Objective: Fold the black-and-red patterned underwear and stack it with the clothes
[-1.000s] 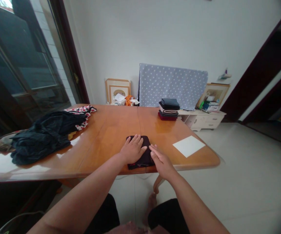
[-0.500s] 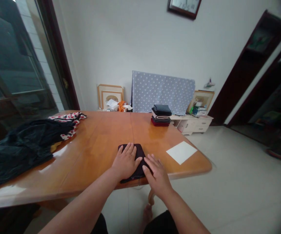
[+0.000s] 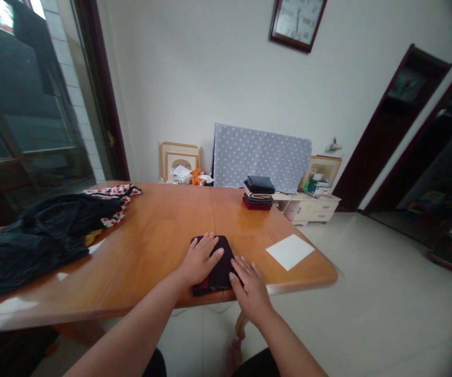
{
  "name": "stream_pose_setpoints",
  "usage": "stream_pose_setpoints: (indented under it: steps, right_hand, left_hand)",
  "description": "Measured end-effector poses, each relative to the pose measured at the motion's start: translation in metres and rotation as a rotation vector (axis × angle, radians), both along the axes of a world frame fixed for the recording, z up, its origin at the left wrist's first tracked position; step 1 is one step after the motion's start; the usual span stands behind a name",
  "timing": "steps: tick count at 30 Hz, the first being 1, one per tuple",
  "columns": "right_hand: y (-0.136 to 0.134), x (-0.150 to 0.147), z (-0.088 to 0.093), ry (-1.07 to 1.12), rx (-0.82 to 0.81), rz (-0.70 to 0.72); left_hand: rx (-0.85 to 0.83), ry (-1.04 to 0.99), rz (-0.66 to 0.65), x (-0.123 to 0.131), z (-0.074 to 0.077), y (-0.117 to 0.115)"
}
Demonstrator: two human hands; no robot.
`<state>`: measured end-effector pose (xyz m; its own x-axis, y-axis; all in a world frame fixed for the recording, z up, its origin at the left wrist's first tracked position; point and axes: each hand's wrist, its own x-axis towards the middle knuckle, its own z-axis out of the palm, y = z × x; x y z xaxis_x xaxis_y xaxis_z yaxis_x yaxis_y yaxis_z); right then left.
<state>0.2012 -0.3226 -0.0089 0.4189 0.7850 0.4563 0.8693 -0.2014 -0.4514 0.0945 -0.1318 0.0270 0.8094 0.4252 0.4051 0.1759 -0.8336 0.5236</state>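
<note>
A dark folded garment (image 3: pixel 222 267) lies flat near the front edge of the wooden table (image 3: pixel 163 230), with a bit of red pattern at its near left corner. My left hand (image 3: pixel 200 259) rests flat on its left part, fingers stretched out. Against its right edge lies my right hand (image 3: pixel 249 285), fingers extended and slightly apart. Neither hand grips the cloth. Farther back stands a neat stack of folded clothes (image 3: pixel 258 193), dark ones on top and dark red at the bottom.
A loose heap of dark clothes (image 3: pixel 49 230) covers the table's left side, with a red-and-white patterned garment (image 3: pixel 118 201) behind it. A white sheet (image 3: pixel 290 251) lies near the right corner. A low white cabinet (image 3: pixel 316 210) and a dotted grey cloth (image 3: pixel 263 157) stand beyond.
My left hand has slid slightly left on the garment, uncovering more of its middle and the red pattern. My right hand stays at the right edge. The view has tilted up a little.
</note>
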Motion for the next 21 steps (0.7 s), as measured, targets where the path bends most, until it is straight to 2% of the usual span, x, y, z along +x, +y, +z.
stream_pose_setpoints:
  steps: [2, 4, 7, 10, 14, 17, 21]
  right_hand:
    - [-0.001, 0.004, 0.001, 0.091, 0.005, 0.024]
    - [-0.001, 0.007, 0.004, 0.189, 0.017, 0.036]
    - [0.002, 0.008, 0.014, 0.282, 0.081, 0.003]
    - [0.011, -0.001, 0.033, 0.232, 0.135, -0.042]
    - [0.033, -0.026, 0.064, 0.052, 0.099, -0.064]
    - [0.051, -0.044, 0.081, -0.043, -0.001, -0.095]
    - [0.069, -0.059, 0.092, -0.107, -0.229, -0.135]
  left_hand:
    - [-0.206, -0.202, 0.091, -0.008, 0.000, 0.010]
    - [-0.370, -0.371, 0.256, -0.020, -0.002, 0.019]
    - [-0.483, -0.426, 0.423, -0.040, -0.010, 0.024]
    - [-0.446, -0.343, 0.396, -0.052, -0.017, 0.018]
    - [-0.320, -0.209, 0.356, -0.051, -0.017, 0.007]
    - [-0.291, -0.178, 0.365, -0.049, -0.016, 0.003]
    - [-0.385, -0.246, 0.327, -0.051, -0.014, 0.003]
